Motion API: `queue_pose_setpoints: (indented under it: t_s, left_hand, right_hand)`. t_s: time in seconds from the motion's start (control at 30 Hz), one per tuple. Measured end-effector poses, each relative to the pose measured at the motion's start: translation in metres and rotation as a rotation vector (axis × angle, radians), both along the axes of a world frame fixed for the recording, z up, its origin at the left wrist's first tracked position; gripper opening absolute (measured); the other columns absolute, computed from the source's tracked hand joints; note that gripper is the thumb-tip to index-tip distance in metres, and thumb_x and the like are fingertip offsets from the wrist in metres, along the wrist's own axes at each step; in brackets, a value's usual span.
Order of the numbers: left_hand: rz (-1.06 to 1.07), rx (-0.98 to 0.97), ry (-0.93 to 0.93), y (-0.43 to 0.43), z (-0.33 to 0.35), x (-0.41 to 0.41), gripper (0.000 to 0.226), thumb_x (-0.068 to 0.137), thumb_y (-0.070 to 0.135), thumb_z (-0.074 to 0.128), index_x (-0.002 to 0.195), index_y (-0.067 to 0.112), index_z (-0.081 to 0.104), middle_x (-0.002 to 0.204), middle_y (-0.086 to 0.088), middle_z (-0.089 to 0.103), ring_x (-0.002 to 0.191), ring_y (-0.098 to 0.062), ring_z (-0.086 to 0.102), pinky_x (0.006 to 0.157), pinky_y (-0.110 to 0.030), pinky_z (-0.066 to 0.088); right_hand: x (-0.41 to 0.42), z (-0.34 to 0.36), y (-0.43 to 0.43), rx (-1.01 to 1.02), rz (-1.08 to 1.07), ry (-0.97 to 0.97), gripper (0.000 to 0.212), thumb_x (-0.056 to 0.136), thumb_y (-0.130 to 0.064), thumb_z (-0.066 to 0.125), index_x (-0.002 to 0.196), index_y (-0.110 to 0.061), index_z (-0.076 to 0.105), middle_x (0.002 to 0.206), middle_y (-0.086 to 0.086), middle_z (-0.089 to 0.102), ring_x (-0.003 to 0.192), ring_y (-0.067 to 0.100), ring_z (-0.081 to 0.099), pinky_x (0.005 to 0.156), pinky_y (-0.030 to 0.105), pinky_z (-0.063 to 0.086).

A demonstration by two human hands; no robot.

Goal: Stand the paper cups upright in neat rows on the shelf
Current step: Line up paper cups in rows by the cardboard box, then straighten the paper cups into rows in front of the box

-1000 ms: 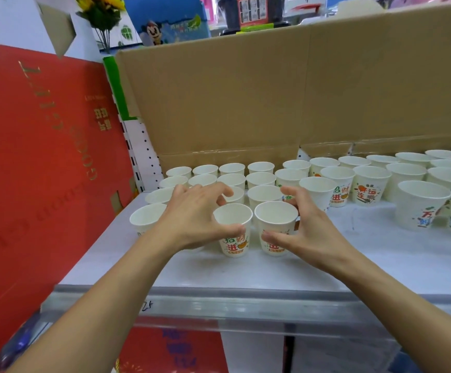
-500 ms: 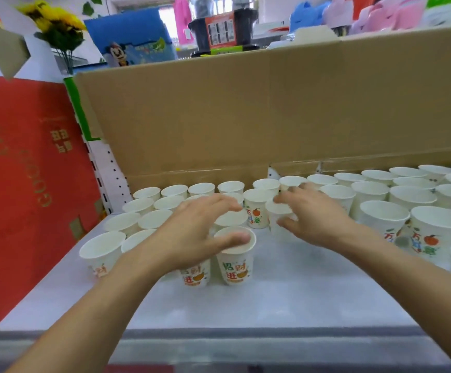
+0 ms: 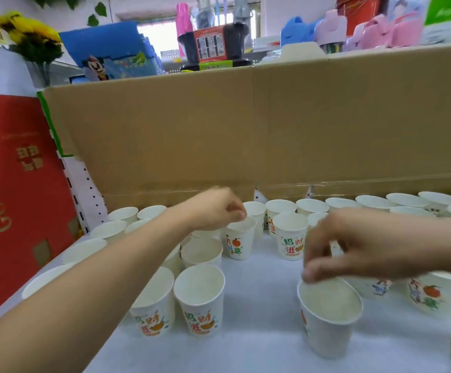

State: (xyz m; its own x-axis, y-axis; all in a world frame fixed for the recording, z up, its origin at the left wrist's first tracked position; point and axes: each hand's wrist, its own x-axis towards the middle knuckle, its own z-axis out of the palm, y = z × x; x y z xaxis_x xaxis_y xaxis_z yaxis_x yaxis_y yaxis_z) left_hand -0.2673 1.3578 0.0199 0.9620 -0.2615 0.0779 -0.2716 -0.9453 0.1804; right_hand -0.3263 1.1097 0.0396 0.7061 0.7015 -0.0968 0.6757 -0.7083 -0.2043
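Several paper cups (image 3: 154, 305) partly behind left arm (image 3: 106, 281); right hand (image 3: 367, 246) motion-blurred.

A single wide-angle camera on the person's head looks forward and down from the shelf's (image 3: 262, 292) front edge, close above the paper cups (image 3: 201, 300). It faces the cardboard wall (image 3: 246, 130) at the back edge. The red panel (image 3: 17, 197) closes the shelf's left edge.
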Motion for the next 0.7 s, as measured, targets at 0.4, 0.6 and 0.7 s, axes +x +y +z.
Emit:
queue_pose_setpoints:
  t_s: [0.4,0.6,0.7]
  left_hand:
    - [-0.332,-0.063,0.123,-0.013,0.006,0.012,0.011,0.082,0.017,0.068,0.087,0.02,0.076,0.078,0.013,0.072,0.073,-0.001,0.064,0.073,-0.022,0.052]
    - [-0.204,0.029,0.125,-0.013,0.012,0.056,0.017,0.087,0.03,0.065,0.101,0.027,0.074,0.096,0.011,0.073,0.089,-0.005,0.065,0.087,-0.029,0.053]
    - [-0.242,0.046,0.18,-0.016,0.0,0.06,0.018,0.087,0.035,0.063,0.101,0.029,0.073,0.097,0.014,0.072,0.091,-0.004,0.065,0.085,-0.031,0.053]
  right_hand:
    - [0.151,-0.01,0.041,0.095,-0.223,-0.164,0.017,0.091,-0.034,0.061,0.09,-0.022,0.074,0.086,-0.008,0.07,0.083,0.016,0.067,0.074,0.031,0.054]
    - [0.172,-0.026,0.05,0.035,-0.213,-0.173,0.023,0.091,-0.031,0.057,0.078,-0.019,0.071,0.077,-0.001,0.071,0.074,0.02,0.067,0.07,0.037,0.055]
    - [0.174,-0.03,0.049,0.036,-0.191,-0.166,0.02,0.091,-0.029,0.056,0.078,-0.023,0.07,0.085,-0.002,0.072,0.077,0.018,0.068,0.073,0.039,0.057]
